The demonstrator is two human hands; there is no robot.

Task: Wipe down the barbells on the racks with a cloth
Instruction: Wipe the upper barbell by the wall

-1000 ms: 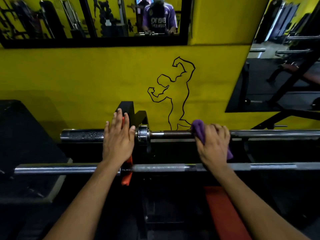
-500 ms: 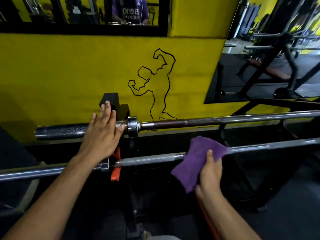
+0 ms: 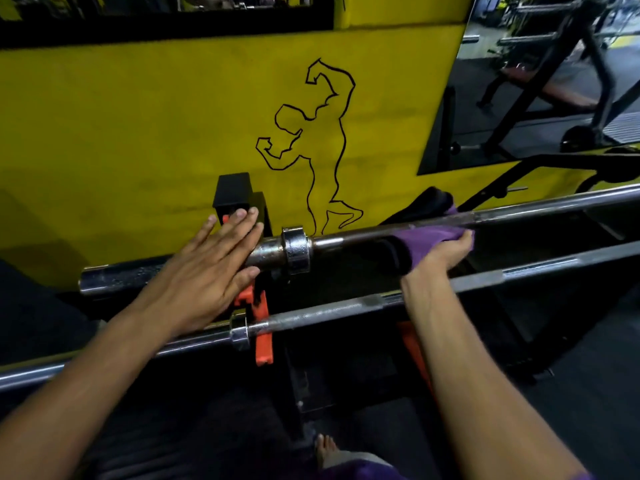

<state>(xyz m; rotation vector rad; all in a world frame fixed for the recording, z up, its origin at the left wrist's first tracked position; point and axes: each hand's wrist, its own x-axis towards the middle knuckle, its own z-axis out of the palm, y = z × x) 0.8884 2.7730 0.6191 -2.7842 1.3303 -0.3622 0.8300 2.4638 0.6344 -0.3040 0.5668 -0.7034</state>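
Two steel barbells lie across a black rack. The far barbell (image 3: 519,211) runs from lower left to upper right, with a chrome collar (image 3: 294,249) near the middle. My left hand (image 3: 211,268) rests flat on its thick sleeve, fingers spread, just left of the collar. My right hand (image 3: 441,252) grips a purple cloth (image 3: 429,239) pressed under and around the far bar's shaft, right of the collar. The near barbell (image 3: 329,313) lies below, crossing under both forearms.
An orange-lined black rack upright (image 3: 261,327) stands between the bars. A yellow wall (image 3: 138,133) with a black flexing-figure outline is close behind. A mirror (image 3: 519,81) at upper right reflects gym benches. My bare foot (image 3: 325,448) shows at the bottom on the dark floor.
My right hand has lifted the purple cloth from in front of the near bar up onto the far bar's shaft. My left hand stays on the sleeve. The view has shifted right.
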